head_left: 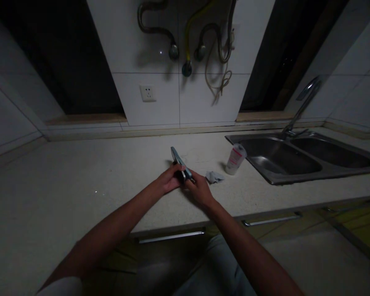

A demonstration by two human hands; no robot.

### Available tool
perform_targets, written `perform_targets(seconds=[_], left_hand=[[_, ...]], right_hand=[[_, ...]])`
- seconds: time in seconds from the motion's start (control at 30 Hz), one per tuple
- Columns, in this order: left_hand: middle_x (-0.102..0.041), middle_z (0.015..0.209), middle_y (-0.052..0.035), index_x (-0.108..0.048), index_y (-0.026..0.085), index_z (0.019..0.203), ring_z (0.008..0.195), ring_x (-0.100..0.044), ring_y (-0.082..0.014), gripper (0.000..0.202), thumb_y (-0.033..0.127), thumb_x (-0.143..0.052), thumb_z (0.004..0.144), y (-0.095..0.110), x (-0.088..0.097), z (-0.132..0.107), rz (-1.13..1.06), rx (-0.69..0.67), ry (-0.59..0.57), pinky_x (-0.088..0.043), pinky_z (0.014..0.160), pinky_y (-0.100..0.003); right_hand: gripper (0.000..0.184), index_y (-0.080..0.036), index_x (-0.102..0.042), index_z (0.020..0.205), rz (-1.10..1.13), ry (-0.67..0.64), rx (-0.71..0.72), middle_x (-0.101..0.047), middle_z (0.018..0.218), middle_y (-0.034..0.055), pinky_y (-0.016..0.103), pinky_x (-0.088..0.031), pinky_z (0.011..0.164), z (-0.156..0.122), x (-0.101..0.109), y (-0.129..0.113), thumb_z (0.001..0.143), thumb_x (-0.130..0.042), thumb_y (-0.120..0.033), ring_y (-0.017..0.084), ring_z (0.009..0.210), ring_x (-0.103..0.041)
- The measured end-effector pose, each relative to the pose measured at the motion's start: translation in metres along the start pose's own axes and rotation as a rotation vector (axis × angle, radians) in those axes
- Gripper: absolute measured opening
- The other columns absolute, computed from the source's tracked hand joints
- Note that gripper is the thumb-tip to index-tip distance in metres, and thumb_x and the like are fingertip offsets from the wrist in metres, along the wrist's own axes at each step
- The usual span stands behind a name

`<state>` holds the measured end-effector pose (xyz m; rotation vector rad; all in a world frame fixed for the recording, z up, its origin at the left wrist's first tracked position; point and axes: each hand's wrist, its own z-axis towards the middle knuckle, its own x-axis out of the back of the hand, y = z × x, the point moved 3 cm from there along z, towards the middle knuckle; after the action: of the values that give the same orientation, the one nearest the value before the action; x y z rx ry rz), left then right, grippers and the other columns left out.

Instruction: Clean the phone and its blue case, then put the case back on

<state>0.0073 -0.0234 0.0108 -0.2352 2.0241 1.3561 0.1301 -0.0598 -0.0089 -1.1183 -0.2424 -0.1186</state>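
Over the countertop (135, 164), both my hands meet on a slim, long grey-teal object (179, 158) with a dark part beneath it. It is tilted, its far end pointing up and to the left; its kind is too small and dim to make out. My left hand (170, 179) grips it from the left, with the thumb along its side. Fingers of my right hand (200, 188) are closed around its near end. Just right of my hands lies a crumpled grey-white tissue or cloth (215, 177). Beyond that stands a translucent plastic cup (236, 159) with red print.
A double steel sink (277, 179) with a curved faucet (305, 102) is set into the counter at right. Pipes (156, 29), a yellow hose (188, 37) and a wall socket (148, 93) are on the tiled wall. Drawer handles (172, 237) run below the counter's front edge.
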Motion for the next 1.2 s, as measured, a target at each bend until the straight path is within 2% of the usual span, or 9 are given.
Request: perform_targets(seconds=[0.2, 0.33, 0.47, 0.57, 0.7, 0.8, 1.0, 1.13, 1.2], left_hand=[[-0.070, 0.081, -0.0124, -0.063, 0.010, 0.080, 0.078, -0.067, -0.0218, 0.025, 0.004, -0.066, 0.055, 0.013, 0.017, -0.002, 0.143, 0.134, -0.158, -0.054, 0.080, -0.038], [-0.071, 0.078, -0.0122, -0.065, 0.010, 0.080, 0.076, -0.068, -0.0217, 0.029, 0.003, -0.055, 0.053, 0.012, 0.025, 0.004, 0.142, 0.187, -0.132, -0.055, 0.080, -0.036], [-0.071, 0.076, -0.0086, -0.063, 0.012, 0.075, 0.076, -0.068, -0.0207, 0.034, -0.001, -0.049, 0.047, 0.013, 0.024, 0.006, 0.155, 0.142, -0.093, -0.055, 0.079, -0.034], [-0.071, 0.078, -0.0082, -0.065, 0.012, 0.078, 0.079, -0.069, -0.0206, 0.039, -0.003, -0.048, 0.046, 0.016, 0.021, 0.004, 0.170, 0.130, -0.111, -0.054, 0.083, -0.034], [-0.071, 0.078, -0.0084, -0.065, 0.011, 0.079, 0.080, -0.069, -0.0204, 0.041, -0.005, -0.048, 0.046, 0.021, 0.022, 0.001, 0.173, 0.112, -0.107, -0.053, 0.086, -0.035], [-0.072, 0.081, -0.0074, -0.066, 0.011, 0.084, 0.082, -0.069, -0.0205, 0.046, -0.005, -0.048, 0.045, 0.020, 0.025, 0.001, 0.187, 0.140, -0.119, -0.053, 0.085, -0.035], [-0.069, 0.071, -0.0039, -0.061, 0.012, 0.080, 0.073, -0.068, -0.0208, 0.044, 0.001, -0.047, 0.040, 0.011, 0.029, 0.005, 0.284, 0.244, -0.120, -0.054, 0.080, -0.038], [-0.069, 0.077, -0.0079, -0.059, 0.011, 0.084, 0.075, -0.067, -0.0213, 0.046, 0.003, -0.048, 0.040, 0.015, 0.023, -0.002, 0.353, 0.244, -0.107, -0.055, 0.078, -0.039], [-0.067, 0.075, -0.0081, -0.058, 0.012, 0.086, 0.071, -0.065, -0.0209, 0.040, 0.008, -0.051, 0.046, 0.020, 0.022, -0.007, 0.395, 0.278, -0.035, -0.055, 0.071, -0.039]], right_hand=[[0.038, -0.022, -0.072, 0.116, 0.055, -0.042, 0.032, -0.075, 0.092, 0.0010, 0.034, -0.052, 0.085, -0.003, -0.002, -0.008, 0.084, -0.053, -0.023, 0.023, 0.090, -0.067], [0.038, -0.023, -0.072, 0.117, 0.011, -0.043, 0.059, -0.075, 0.100, 0.0023, 0.037, -0.052, 0.087, -0.003, -0.003, -0.007, 0.084, -0.054, -0.022, 0.023, 0.091, -0.068], [0.043, -0.025, -0.073, 0.117, -0.037, 0.004, 0.091, -0.067, 0.127, 0.0080, 0.043, -0.044, 0.104, -0.002, -0.002, -0.004, 0.077, -0.061, -0.017, 0.027, 0.119, -0.060], [0.048, -0.023, -0.071, 0.119, -0.125, 0.048, 0.065, -0.063, 0.132, 0.0110, 0.046, -0.041, 0.108, -0.002, -0.003, -0.003, 0.072, -0.064, -0.014, 0.031, 0.133, -0.050], [0.053, -0.022, -0.064, 0.127, -0.162, -0.007, 0.047, -0.068, 0.123, 0.0108, 0.045, -0.047, 0.101, -0.004, -0.006, -0.002, 0.075, -0.061, -0.015, 0.029, 0.113, -0.063], [0.051, -0.018, -0.066, 0.122, -0.226, 0.032, 0.056, -0.070, 0.120, 0.0134, 0.045, -0.048, 0.097, -0.005, -0.001, -0.001, 0.072, -0.059, -0.014, 0.030, 0.106, -0.065], [0.022, -0.016, -0.070, 0.079, -0.396, 0.080, -0.033, -0.071, 0.078, 0.0104, 0.033, -0.047, 0.070, -0.007, 0.009, -0.007, 0.082, -0.050, -0.026, 0.023, 0.071, -0.063], [0.028, -0.016, -0.066, 0.075, -0.243, 0.210, -0.098, -0.070, 0.071, 0.0068, 0.028, -0.043, 0.061, -0.008, 0.011, -0.008, 0.085, -0.047, -0.033, 0.019, 0.064, -0.061], [0.027, -0.016, -0.065, 0.075, -0.092, 0.314, -0.181, -0.069, 0.068, 0.0047, 0.027, -0.044, 0.060, -0.008, 0.014, -0.003, 0.085, -0.048, -0.034, 0.019, 0.062, -0.061]])
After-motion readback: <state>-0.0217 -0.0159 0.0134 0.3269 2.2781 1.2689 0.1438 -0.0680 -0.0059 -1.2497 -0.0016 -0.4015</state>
